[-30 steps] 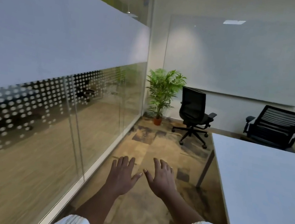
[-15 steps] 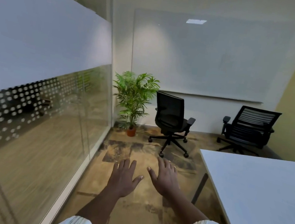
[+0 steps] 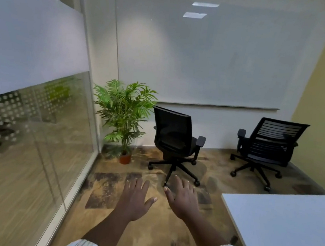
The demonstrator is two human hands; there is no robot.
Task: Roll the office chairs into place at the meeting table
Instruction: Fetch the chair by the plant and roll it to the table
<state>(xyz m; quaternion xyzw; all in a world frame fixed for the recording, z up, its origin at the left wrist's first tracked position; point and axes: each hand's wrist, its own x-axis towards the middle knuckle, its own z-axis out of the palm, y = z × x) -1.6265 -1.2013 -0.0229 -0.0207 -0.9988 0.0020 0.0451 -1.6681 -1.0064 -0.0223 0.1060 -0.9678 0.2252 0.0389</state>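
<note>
Two black office chairs stand by the far wall, away from the table. The nearer chair (image 3: pixel 174 136) has a solid mesh back and faces away to the right. The other chair (image 3: pixel 266 144) has a slatted back and sits in the far right corner. The white meeting table (image 3: pixel 287 228) fills the lower right. My left hand (image 3: pixel 135 196) and my right hand (image 3: pixel 183 198) are held out in front of me, palms down, fingers spread, holding nothing. Both hands are short of the nearer chair and touch nothing.
A glass partition (image 3: pixel 27 107) with a frosted band runs along the left. A potted palm (image 3: pixel 124 116) stands in the far left corner beside the nearer chair. A large whiteboard (image 3: pixel 201 54) covers the far wall. A yellow wall closes the right side. Patterned carpet lies between me and the chairs.
The view has swung right and moved closer to the chairs, which now look larger. Both hands stay open and outstretched in front of me.
</note>
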